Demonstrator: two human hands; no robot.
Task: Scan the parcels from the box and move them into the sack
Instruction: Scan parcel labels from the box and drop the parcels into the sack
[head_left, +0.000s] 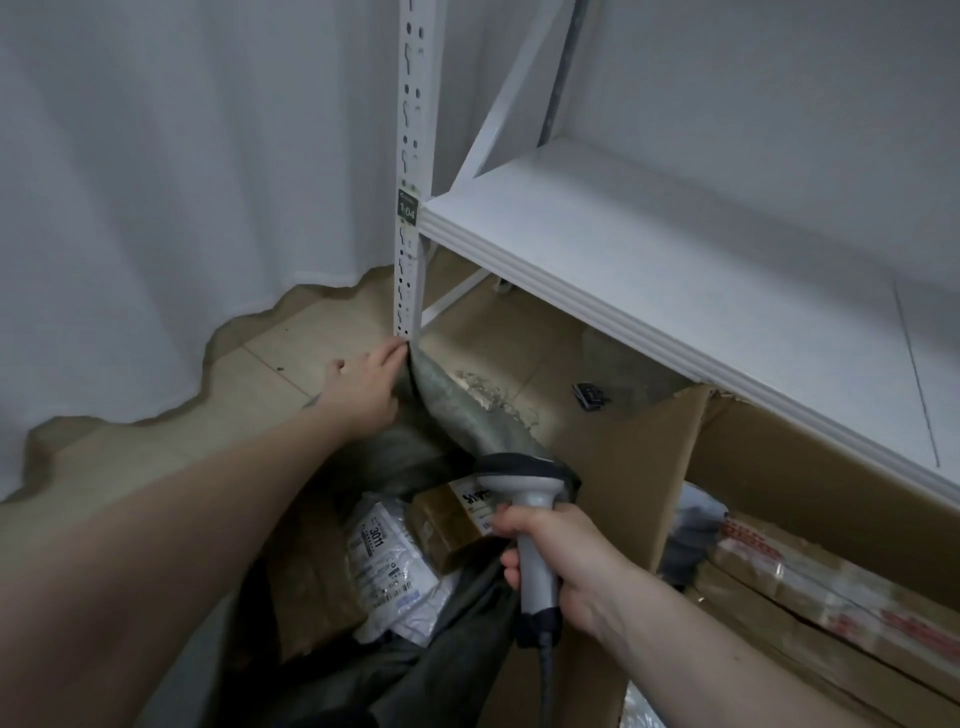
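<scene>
My left hand (371, 387) grips the far rim of the grey-green sack (457, 410) and holds it up beside the shelf post. Inside the sack lie a white labelled poly parcel (387, 571), a small brown taped box (449, 525) and a brown padded parcel (311, 577). My right hand (553, 564) grips the handle of a grey barcode scanner (524, 486), whose head hangs over the sack's mouth. To the right stands the open cardboard box (639, 467) with taped brown parcels (810, 587) inside.
A white metal shelf unit (649, 270) overhangs the box; its slotted post (410, 156) stands right by my left hand. A white curtain (156, 208) hangs at left over the tiled floor (311, 343). A small dark item (589, 396) lies under the shelf.
</scene>
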